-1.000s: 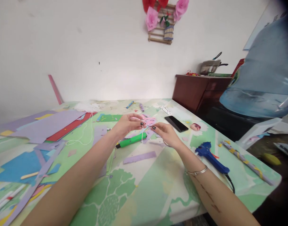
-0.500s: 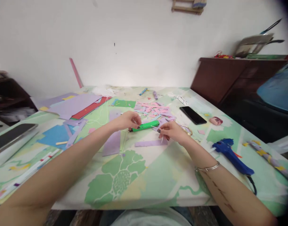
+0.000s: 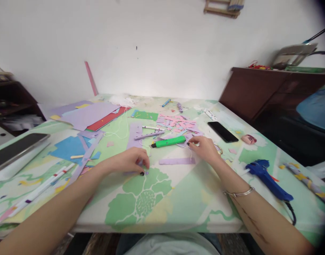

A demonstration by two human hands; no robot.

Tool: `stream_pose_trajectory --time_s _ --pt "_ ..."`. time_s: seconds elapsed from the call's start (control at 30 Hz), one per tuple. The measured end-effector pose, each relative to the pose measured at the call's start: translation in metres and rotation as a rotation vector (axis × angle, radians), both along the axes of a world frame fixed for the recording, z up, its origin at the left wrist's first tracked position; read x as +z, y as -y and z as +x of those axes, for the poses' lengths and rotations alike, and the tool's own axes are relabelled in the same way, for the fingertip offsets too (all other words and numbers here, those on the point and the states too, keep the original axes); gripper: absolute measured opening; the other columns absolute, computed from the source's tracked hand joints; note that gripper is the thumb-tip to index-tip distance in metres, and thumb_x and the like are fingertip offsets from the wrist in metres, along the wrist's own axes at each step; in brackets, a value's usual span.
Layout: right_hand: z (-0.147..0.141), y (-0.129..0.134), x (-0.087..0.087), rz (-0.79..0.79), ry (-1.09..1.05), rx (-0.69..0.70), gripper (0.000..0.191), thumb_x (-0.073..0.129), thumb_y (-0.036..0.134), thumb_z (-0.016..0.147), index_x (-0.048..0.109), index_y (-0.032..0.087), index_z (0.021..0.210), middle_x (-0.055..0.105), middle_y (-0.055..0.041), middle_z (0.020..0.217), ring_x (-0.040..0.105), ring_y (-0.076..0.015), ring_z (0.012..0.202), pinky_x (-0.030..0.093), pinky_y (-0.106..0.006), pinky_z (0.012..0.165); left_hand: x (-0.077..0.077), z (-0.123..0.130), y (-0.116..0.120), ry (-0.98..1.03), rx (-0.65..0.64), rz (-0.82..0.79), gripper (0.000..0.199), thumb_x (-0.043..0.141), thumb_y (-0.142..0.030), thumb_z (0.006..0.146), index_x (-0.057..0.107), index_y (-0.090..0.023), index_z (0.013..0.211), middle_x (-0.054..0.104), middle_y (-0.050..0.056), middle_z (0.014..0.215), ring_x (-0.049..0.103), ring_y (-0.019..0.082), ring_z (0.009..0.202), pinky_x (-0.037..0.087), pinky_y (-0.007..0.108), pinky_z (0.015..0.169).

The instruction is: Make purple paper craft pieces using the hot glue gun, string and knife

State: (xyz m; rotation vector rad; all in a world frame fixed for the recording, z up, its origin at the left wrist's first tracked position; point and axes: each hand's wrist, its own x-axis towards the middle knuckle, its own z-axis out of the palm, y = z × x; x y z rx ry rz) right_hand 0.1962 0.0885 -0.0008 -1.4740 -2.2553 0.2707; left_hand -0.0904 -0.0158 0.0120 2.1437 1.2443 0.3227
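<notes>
White string (image 3: 191, 154) trails near our right hand (image 3: 202, 147), its pinch's contents unclear; our left (image 3: 135, 161) curls loosely, grasp unclear.

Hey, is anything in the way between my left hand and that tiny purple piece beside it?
Nothing visible is in the way. The tiny purple piece lies on the tablecloth right by the left hand's fingertips; the green pen lies farther off, beyond it.

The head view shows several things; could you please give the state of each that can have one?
Right phone: flat, screen dark.
Left phone: screen dark.
Blue glue gun: on its side, cord attached.
Green pen-like tool: lying flat.
Pink paper: cut up, scattered.
</notes>
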Motion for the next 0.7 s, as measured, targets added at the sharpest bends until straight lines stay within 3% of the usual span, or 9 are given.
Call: stream_pose_trajectory --time_s 0.3,0.43,0.57,0.7 --pt "0.009 0.002 0.006 0.196 -0.326 -0.001 0.02 0.055 0.024 0.077 0.07 0.019 0.089 0.071 -0.0052 0.094 0.063 -0.021 0.089 0.047 -0.033 0.08 -0.004 0.003 0.002 -0.024 -0.054 -0.004 0.016 0.054 -0.01 0.068 0.067 -0.018 0.071 0.059 0.001 0.074 0.052 0.01 0.062 0.04 0.02 0.058" --pt "0.009 0.005 0.011 0.204 -0.292 0.058 0.018 0.057 0.019 0.074 0.071 0.02 0.086 0.071 -0.0043 0.092 0.061 -0.0203 0.088 0.047 -0.032 0.079 -0.003 0.004 0.004 -0.047 -0.05 -0.004 0.015 0.052 -0.009 0.067 0.064 -0.017 0.07 0.058 0.001 0.075 0.052 0.011 0.062 0.04 0.02 0.057" --pt "0.012 0.005 0.015 0.06 -0.129 0.101 0.022 0.058 0.008 0.067 0.071 0.021 0.08 0.071 -0.0019 0.086 0.061 -0.0179 0.08 0.045 -0.03 0.075 -0.004 0.002 0.002 -0.016 -0.061 0.003 0.017 0.055 -0.015 0.07 0.067 -0.02 0.08 0.058 0.001 0.079 0.052 0.011 0.065 0.041 0.02 0.06" --pt "0.015 0.004 0.012 -0.161 -0.006 0.215 0.024 0.06 0.006 0.064 0.071 0.022 0.078 0.07 -0.0006 0.079 0.061 -0.0163 0.076 0.044 -0.025 0.067 -0.005 0.003 0.0 -0.021 -0.11 0.016 0.017 0.054 -0.014 0.07 0.069 -0.02 0.074 0.059 0.002 0.077 0.052 0.011 0.063 0.04 0.02 0.059"
